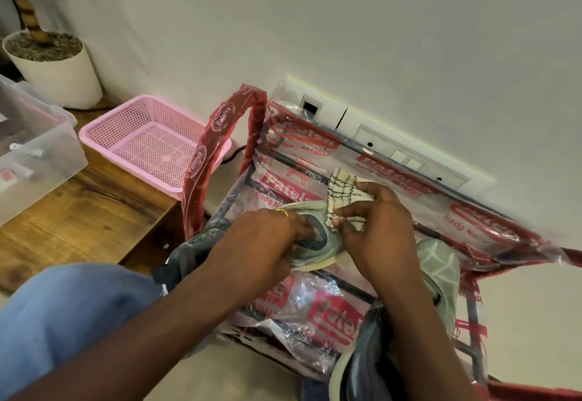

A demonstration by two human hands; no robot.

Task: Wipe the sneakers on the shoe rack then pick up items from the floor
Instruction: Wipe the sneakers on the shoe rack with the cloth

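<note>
The left hand (271,236) grips the sneaker (329,243) by its opening; the right hand (374,227) pinches the cloth (343,194) (bunched). Best brace firmly, wiping in short strokes.
</note>
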